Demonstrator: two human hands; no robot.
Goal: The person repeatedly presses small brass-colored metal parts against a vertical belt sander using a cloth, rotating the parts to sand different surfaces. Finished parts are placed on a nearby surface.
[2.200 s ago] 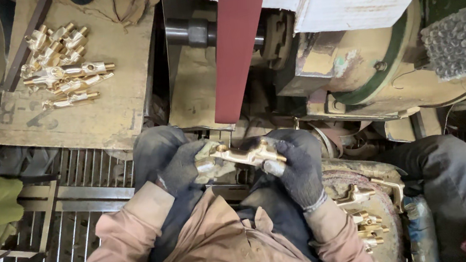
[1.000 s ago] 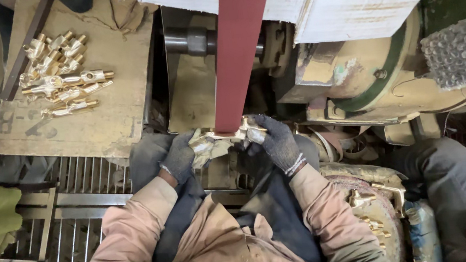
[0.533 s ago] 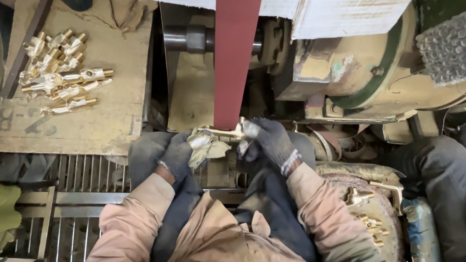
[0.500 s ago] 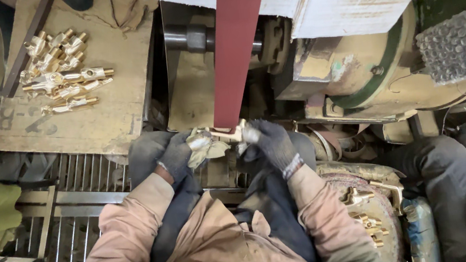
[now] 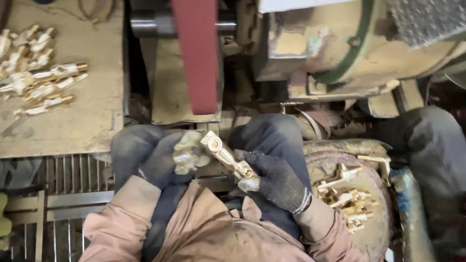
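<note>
Brass is gleaming between two gloved hands: a brass fitting (image 5: pixel 225 156) is being held slantwise just below the lower end of the red sanding belt (image 5: pixel 198 41), its round open end pointing up toward the belt but not touching it. The left hand (image 5: pixel 172 155), in a dark, dust-caked glove, is wrapping its fingers around the fitting's upper left part, pressed tight on the metal. The right hand (image 5: pixel 274 180), also gloved, is pinching the lower end of the fitting, fingers closed on it. Both hands are hovering over the person's lap, between the knees. Off at the upper left, a worn wooden board (image 5: pixel 90 106) is carrying a heap of brass fittings (image 5: pixel 33 69) near its far left corner. At lower right, a round drum (image 5: pixel 366 221) is holding more brass pieces (image 5: pixel 348 194) on its top, just beside the right forearm. A grey motor housing (image 5: pixel 352 47) is sitting behind the belt on the right.
</note>
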